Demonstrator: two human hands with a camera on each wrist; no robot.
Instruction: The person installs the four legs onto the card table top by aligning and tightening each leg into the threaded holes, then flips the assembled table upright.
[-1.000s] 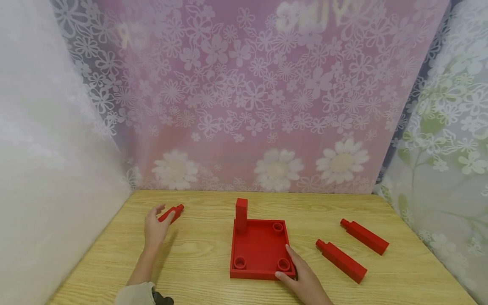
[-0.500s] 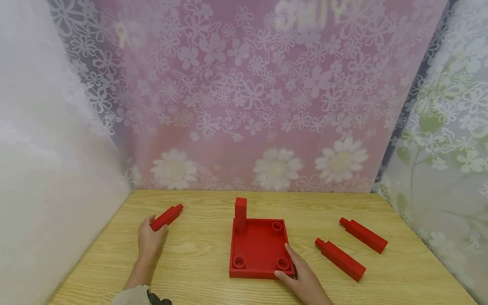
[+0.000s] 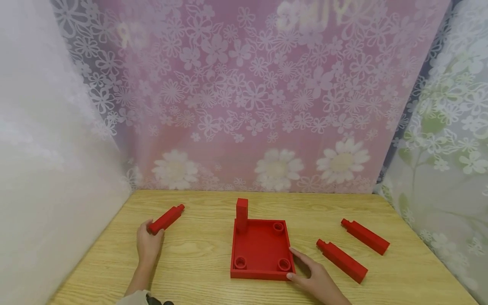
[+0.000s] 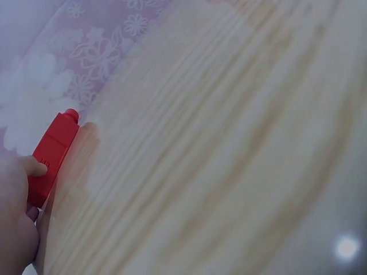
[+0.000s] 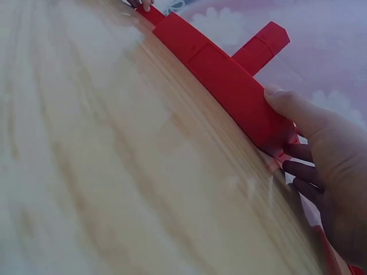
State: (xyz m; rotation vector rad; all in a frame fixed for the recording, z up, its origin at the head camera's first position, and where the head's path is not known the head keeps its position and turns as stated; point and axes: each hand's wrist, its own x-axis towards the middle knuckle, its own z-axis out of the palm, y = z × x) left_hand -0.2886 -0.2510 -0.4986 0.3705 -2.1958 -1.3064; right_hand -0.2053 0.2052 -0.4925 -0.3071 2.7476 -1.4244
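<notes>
My left hand [image 3: 148,245] pinches the near end of a red square leg [image 3: 167,218] that lies slanted on the left of the table. In the left wrist view, the thumb lies across that leg [image 4: 54,146], whose round peg end points away. A red square tray-like base [image 3: 261,245] sits mid-table, with round sockets in three corners. One red leg [image 3: 242,214] stands upright in its far left corner. My right hand [image 3: 318,277] is at the base's near right corner, thumb and a fingertip touching its edge, fingers loosely extended. The right wrist view shows the thumb on the base's rim [image 5: 229,86].
Two more red legs, a nearer one [image 3: 343,260] and a farther one [image 3: 366,237], lie slanted on the wooden table [image 3: 198,254] to the right. Flower-patterned cloth [image 3: 244,106] hangs behind, and white cloth [image 3: 57,169] walls the left side.
My left hand has slid back along the leg to its near end, while the leg barely moved. The right hand has eased outward to the right at the base's corner.
</notes>
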